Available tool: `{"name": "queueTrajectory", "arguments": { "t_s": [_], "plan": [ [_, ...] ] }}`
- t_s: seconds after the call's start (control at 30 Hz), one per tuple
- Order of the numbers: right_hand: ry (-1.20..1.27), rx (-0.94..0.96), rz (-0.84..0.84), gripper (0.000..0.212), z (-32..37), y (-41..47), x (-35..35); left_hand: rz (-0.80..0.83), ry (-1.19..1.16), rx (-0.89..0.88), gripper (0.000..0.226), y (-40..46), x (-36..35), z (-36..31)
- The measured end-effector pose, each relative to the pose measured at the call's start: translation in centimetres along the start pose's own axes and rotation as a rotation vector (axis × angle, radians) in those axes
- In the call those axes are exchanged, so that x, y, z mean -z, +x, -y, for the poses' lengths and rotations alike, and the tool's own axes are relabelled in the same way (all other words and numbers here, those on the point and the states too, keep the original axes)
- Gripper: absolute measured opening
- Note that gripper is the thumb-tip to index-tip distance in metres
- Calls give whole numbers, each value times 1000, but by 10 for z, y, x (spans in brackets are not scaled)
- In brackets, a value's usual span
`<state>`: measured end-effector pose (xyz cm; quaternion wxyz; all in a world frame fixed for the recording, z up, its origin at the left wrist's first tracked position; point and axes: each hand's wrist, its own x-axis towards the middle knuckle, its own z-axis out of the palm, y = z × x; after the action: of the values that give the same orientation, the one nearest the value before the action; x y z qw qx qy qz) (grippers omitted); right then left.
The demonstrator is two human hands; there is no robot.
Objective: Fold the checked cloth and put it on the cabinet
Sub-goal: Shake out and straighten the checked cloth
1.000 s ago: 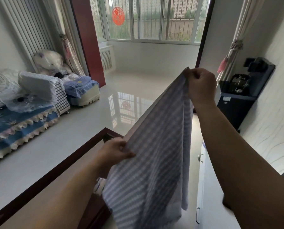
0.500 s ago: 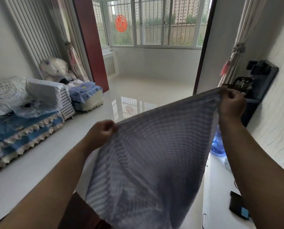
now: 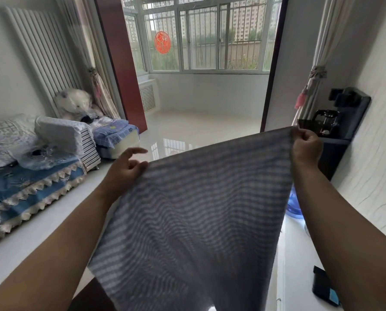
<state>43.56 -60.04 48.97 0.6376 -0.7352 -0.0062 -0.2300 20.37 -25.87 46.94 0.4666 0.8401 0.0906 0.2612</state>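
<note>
The blue-and-white checked cloth (image 3: 196, 212) hangs spread out in the air in front of me, its top edge stretched between my two hands. My left hand (image 3: 125, 169) pinches the upper left corner with thumb and lower fingers, while its index finger sticks out straight. My right hand (image 3: 305, 145) grips the upper right corner, higher up, with its fingers curled. Below the cloth at the lower right runs the white cabinet top (image 3: 297, 265); much of it is hidden behind the cloth and my right arm.
A black device (image 3: 324, 288) lies on the cabinet top at the lower right. A blue water bottle (image 3: 294, 205) and a dark water dispenser (image 3: 342, 122) stand by the right wall. Beds with blue covers (image 3: 19, 189) line the left. Dark wood furniture (image 3: 91, 297) sits below.
My hands have moved apart and levelled, so the cloth went from hanging in a narrow drape to spread wide. My left index finger has lifted off the corner.
</note>
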Motion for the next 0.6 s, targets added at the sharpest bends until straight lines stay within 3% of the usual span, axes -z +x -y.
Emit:
{"name": "queueTrajectory", "arguments": {
  "t_s": [0.1, 0.17, 0.4, 0.47, 0.6],
  "plan": [
    [31, -3, 39, 27, -1, 0, 2, 155, 357, 13, 12, 1, -1, 7],
    [40, 40, 72, 26, 0, -3, 2, 157, 473, 30, 13, -3, -3, 13],
    [-9, 112, 87, 28, -4, -6, -12, -76, -64, 273, 23, -19, -9, 41],
    [-30, 127, 92, 27, -4, -8, -18, -153, -69, 294, 27, -19, -13, 47],
    [-168, 117, 68, 29, -3, -15, -34, -284, 192, 293, 37, -6, -28, 49]
  ]
}}
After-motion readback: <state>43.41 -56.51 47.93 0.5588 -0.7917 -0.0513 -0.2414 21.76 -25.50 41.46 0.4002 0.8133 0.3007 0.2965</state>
